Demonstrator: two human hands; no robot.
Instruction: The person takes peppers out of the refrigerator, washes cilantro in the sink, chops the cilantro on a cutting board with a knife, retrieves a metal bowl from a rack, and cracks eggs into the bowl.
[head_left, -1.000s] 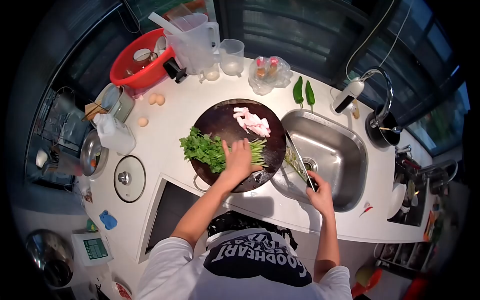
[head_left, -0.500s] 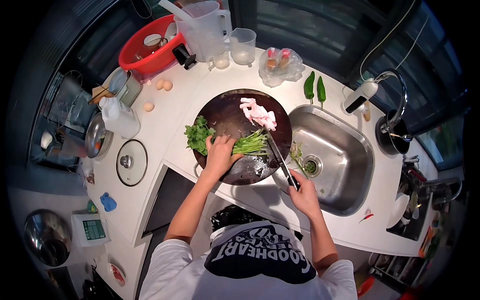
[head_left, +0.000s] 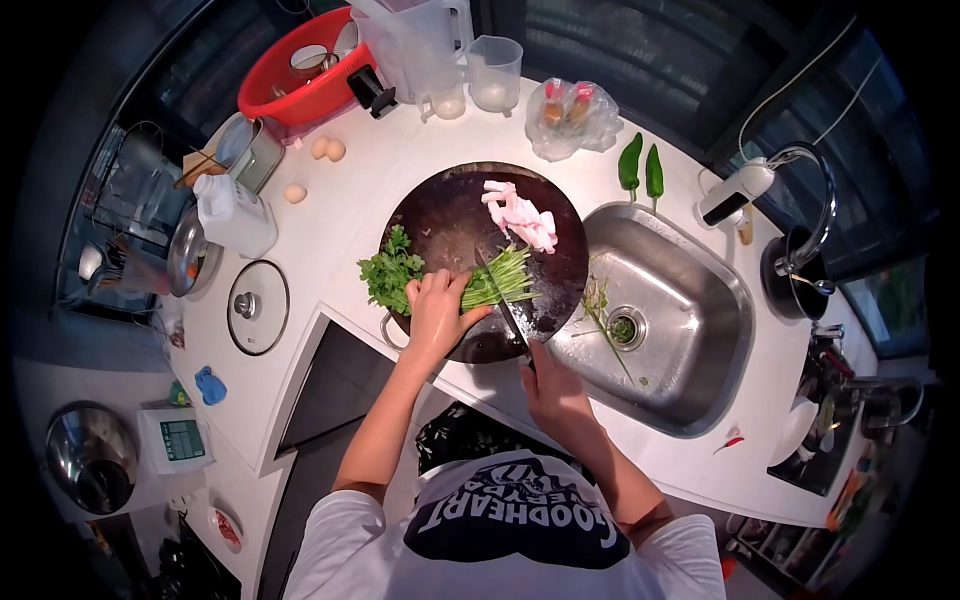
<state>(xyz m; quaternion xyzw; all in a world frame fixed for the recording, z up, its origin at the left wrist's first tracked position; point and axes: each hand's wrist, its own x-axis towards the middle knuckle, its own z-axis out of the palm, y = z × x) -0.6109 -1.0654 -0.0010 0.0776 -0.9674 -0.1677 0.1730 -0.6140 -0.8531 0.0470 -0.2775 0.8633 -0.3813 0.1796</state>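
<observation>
A bunch of leafy green herbs (head_left: 392,272) lies across a round dark cutting board (head_left: 430,215), leaves to the left and stalks to the right. My left hand (head_left: 440,310) is closed over the stalks, holding them down. In my right hand (head_left: 552,385) is a kitchen knife (head_left: 512,322), gripped by its dark handle. Its blade slants up and left across the stalks, to the right of my left fingers. Whether the edge has cut through the stalks is not visible. Pale pinkish-white pieces of meat or fat (head_left: 520,217) rest at the board's upper right.
Right of the board is a steel sink (head_left: 690,300) with green scraps by its drain. Two green peppers (head_left: 630,165) lie behind it. A glass lid (head_left: 257,308), white jug (head_left: 235,215) and eggs (head_left: 295,193) are on the left. A red basin (head_left: 265,85) and plastic measuring jugs (head_left: 495,75) stand behind.
The knife has moved left from the stalk ends onto the stalks, with my right hand following. My left hand stays on the bunch. The camera view has shifted slightly.
</observation>
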